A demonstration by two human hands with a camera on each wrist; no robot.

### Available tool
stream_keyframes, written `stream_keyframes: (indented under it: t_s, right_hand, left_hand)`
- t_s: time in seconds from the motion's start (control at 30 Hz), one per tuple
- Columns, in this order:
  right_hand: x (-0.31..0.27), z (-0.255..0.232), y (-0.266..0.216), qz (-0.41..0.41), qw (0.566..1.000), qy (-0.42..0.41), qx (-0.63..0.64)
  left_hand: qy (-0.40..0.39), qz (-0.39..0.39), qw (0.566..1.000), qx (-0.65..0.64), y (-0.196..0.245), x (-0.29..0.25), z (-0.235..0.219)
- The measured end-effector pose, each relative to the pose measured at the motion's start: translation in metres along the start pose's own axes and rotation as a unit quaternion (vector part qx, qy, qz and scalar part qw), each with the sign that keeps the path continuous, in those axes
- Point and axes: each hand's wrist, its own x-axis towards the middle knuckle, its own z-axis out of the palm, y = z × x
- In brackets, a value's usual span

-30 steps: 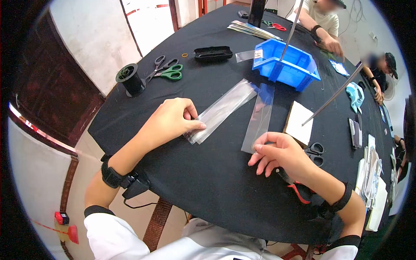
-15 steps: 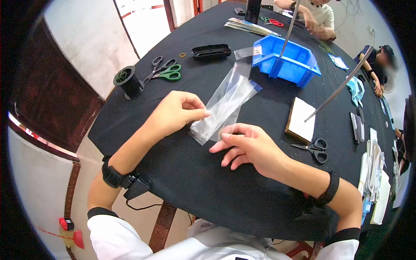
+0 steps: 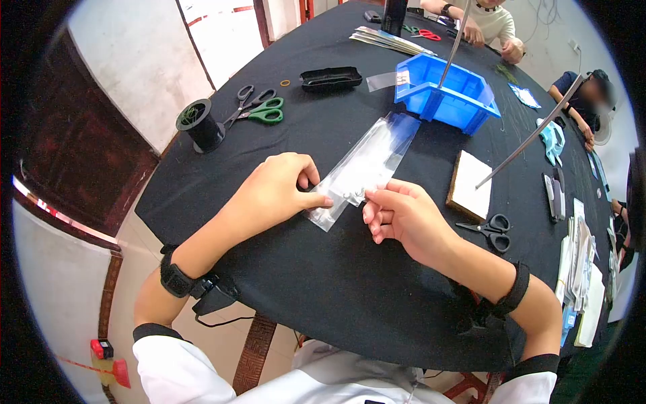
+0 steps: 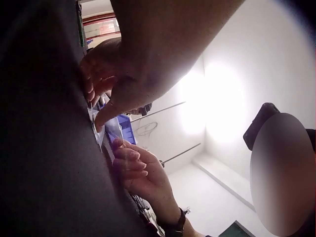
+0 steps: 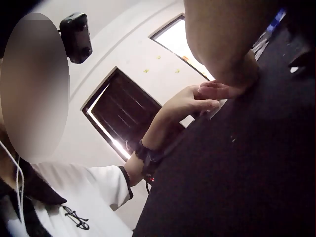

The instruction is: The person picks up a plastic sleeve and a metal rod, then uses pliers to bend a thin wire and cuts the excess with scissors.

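Several long clear plastic sleeves (image 3: 367, 158) lie fanned together on the black-covered table, slanting away to the blue bin. My left hand (image 3: 276, 185) is at their near left edge, its thumb laid on the plastic and its other fingers bent down beside it. In the left wrist view that thumb (image 4: 102, 117) presses low at the table, apart from the fingers. With thumb and forefinger, my right hand (image 3: 407, 215) pinches the near right end of the top sleeve; its other fingers curl loosely. Small shiny curved marks show on the plastic between the hands.
A blue bin (image 3: 441, 101) stands beyond the sleeves. At right are a white-topped block (image 3: 469, 185) with a metal rod (image 3: 531, 131) and black scissors (image 3: 494, 232). A spool (image 3: 200, 128), green-handled scissors (image 3: 268, 111) and a black case (image 3: 330, 79) lie at left. Two people sit farther off.
My right hand has brought a single sleeve leftward from beside the block and over the others, where it now overlaps them. The left hand has stayed at the sleeves' near end.
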Motion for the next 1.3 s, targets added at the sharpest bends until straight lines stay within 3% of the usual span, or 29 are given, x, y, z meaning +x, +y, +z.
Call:
stream_keyframes:
  t_s: [0.17, 0.27, 0.37, 0.57, 0.7, 0.8, 0.97, 1.07, 1.17, 1.3]
  right_hand:
    - [-0.001, -0.001, 0.001, -0.005, 1.000, 0.000, 0.002]
    - [0.000, -0.002, 0.001, -0.012, 1.000, -0.001, 0.002]
    - [0.000, -0.003, 0.001, -0.019, 1.000, -0.002, -0.001]
    - [0.002, -0.003, 0.005, -0.026, 0.999, -0.005, -0.019]
    - [0.003, -0.002, 0.006, -0.023, 0.999, -0.017, -0.046]
    - [0.003, 0.002, 0.003, 0.006, 0.995, -0.047, -0.092]
    - [0.000, 0.007, 0.000, 0.034, 0.984, -0.094, -0.149]
    - [-0.009, 0.012, -0.012, 0.059, 0.970, -0.070, -0.223]
    - [-0.016, 0.008, -0.011, -0.015, 0.964, 0.003, -0.264]
    - [-0.032, 0.011, -0.016, -0.089, 0.988, -0.061, -0.106]
  left_hand:
    - [-0.034, -0.050, 0.997, -0.040, -0.003, 0.002, -0.002]
    - [-0.031, -0.026, 0.997, -0.060, -0.003, 0.003, -0.006]
    - [-0.043, -0.084, 0.990, -0.104, -0.002, 0.004, -0.009]
    - [0.040, -0.034, 0.998, -0.036, -0.003, -0.003, -0.015]
    - [0.074, -0.037, 0.993, -0.090, -0.015, -0.002, -0.019]
    - [0.137, -0.065, 0.966, -0.207, -0.001, -0.006, -0.026]
    - [0.078, -0.040, 0.941, -0.326, 0.013, -0.008, -0.017]
    - [0.060, -0.022, 0.922, -0.381, 0.021, -0.008, -0.008]
    - [0.050, -0.020, 0.919, -0.390, 0.031, -0.009, -0.004]
    - [0.040, -0.014, 0.920, -0.389, 0.044, -0.013, 0.001]
